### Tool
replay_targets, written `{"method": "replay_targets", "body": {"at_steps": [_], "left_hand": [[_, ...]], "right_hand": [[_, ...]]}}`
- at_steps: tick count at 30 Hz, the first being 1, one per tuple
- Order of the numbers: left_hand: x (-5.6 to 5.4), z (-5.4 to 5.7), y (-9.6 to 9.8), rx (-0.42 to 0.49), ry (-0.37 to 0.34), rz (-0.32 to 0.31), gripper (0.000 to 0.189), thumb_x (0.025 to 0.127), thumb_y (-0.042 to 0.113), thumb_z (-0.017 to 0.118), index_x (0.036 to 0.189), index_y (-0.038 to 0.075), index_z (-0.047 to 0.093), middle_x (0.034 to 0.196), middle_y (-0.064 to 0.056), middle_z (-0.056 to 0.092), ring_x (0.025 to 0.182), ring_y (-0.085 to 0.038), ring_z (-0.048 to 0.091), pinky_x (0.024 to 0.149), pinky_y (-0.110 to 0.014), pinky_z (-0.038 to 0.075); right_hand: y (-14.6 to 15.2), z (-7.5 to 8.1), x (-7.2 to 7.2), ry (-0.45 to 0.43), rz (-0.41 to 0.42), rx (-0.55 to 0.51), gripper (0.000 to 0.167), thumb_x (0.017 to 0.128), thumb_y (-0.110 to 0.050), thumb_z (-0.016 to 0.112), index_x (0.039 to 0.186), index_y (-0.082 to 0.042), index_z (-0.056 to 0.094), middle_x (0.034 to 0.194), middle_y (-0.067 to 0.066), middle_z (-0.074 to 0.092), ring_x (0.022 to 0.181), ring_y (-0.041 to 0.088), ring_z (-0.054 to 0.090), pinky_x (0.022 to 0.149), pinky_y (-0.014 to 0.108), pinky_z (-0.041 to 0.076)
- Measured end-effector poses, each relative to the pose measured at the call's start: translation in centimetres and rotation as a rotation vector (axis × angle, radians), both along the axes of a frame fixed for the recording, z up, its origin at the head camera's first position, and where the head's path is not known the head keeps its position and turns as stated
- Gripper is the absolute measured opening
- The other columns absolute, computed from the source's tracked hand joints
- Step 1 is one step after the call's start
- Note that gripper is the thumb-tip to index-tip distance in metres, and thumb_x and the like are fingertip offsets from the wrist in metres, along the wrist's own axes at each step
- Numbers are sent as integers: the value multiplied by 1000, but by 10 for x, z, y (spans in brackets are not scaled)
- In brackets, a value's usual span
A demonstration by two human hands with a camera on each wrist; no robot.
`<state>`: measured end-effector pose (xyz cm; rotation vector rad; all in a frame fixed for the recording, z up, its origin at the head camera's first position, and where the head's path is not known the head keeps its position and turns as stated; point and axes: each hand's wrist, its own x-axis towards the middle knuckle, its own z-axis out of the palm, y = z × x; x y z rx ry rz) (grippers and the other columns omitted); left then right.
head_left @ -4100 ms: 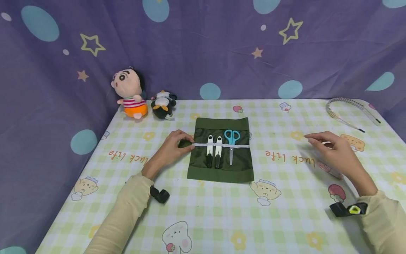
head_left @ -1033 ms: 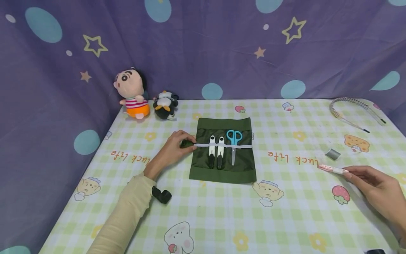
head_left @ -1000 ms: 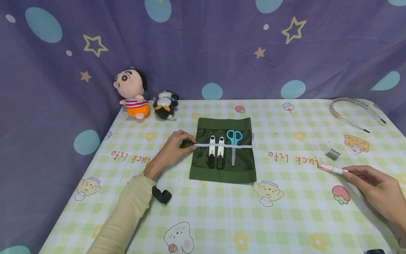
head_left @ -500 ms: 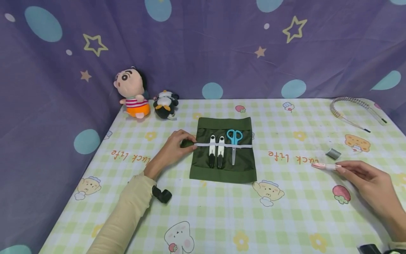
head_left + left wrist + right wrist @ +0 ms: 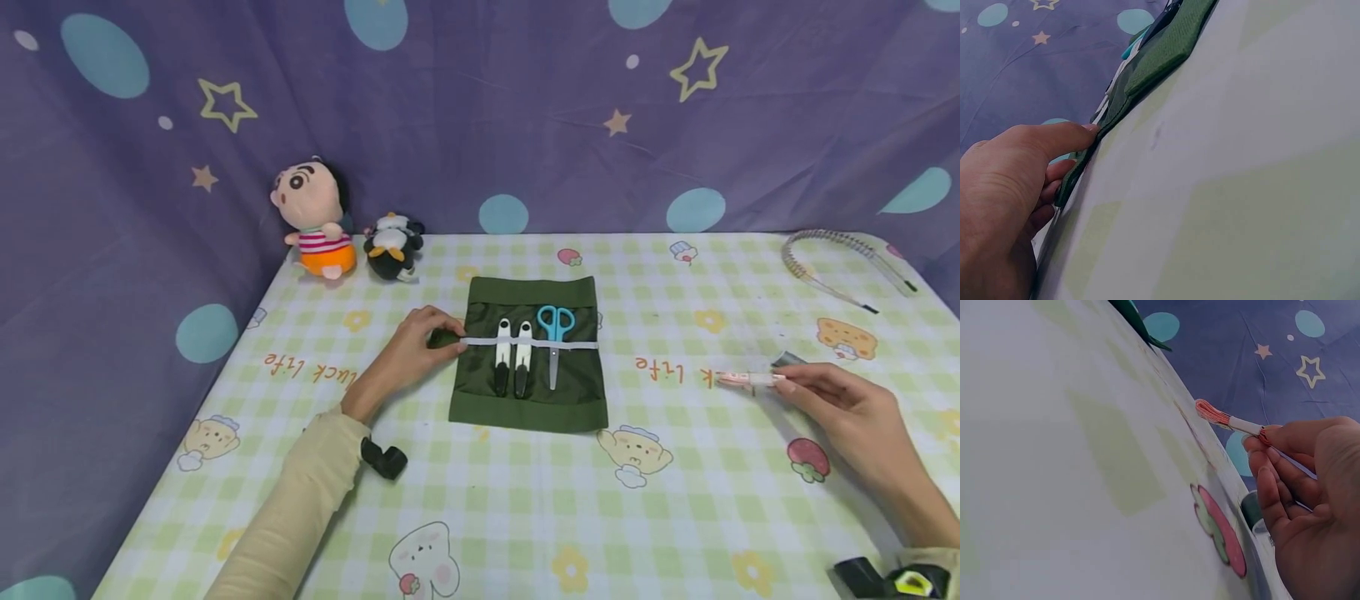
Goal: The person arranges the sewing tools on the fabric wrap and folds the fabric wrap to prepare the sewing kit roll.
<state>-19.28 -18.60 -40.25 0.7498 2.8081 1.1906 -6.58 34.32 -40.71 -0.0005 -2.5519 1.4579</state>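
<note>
A green fabric tool roll (image 5: 525, 415) lies unfolded mid-table. Its white elastic strap crosses two white tools (image 5: 523, 346) with black ends and blue-handled scissors (image 5: 556, 321). My left hand (image 5: 411, 350) pinches the roll's left edge; the left wrist view shows the thumb (image 5: 1066, 137) on the green cloth. At the right, my right hand (image 5: 851, 417) pinches a pink embroidery floss skein (image 5: 1213, 414) by one end. A white band wraps the skein, which is held above the table and points left. Behind the right fingers is a grey thread spool (image 5: 787, 359), partly hidden.
A plush doll (image 5: 311, 217) in a striped shirt and a black-and-white plush toy (image 5: 393, 248) stand at the back left. A headband (image 5: 825, 237) lies at the back right. The checked tablecloth (image 5: 525, 500) meets a purple curtain (image 5: 450, 125) behind.
Four seconds ago my right hand held no skein and no spool lay at right. In the last second that hand has carried the skein left and slightly away. My left hand has stayed put.
</note>
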Motion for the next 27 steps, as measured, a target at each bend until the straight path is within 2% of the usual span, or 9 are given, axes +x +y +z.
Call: {"method": "replay_targets", "body": {"at_steps": [6,15,20,27], "left_hand": [[-1,-1,0,3,6,4,13,96,18,79,105,10,75,114,-7,63,109,-29,53,99,-51,40],[0,0,1,-1,13,-1,14,95,18,79,106,10,75,114,-7,63,108,-29,53,97,-51,40],[0,0,1,0,14,-4,13,96,18,78,106,10,74,113,-7,63,108,-29,53,97,-51,40],[0,0,1,-7,11,-2,14,96,18,78,106,11,74,113,-7,62,108,-29,52,97,-51,40]], "right_hand": [[-7,3,-11,35,51,-10,19,99,-4,70,116,6,70,108,-15,74,99,-6,67,81,8,46],[-28,8,-30,37,103,-38,21,101,-10,69,118,3,70,106,-9,75,94,1,68,75,13,48],[-41,9,-43,62,142,-74,21,101,-7,68,119,5,70,105,-6,76,91,5,68,72,16,49],[-56,13,-58,73,157,-99,20,101,-6,68,117,6,70,106,-8,76,96,0,68,78,13,50]]}}
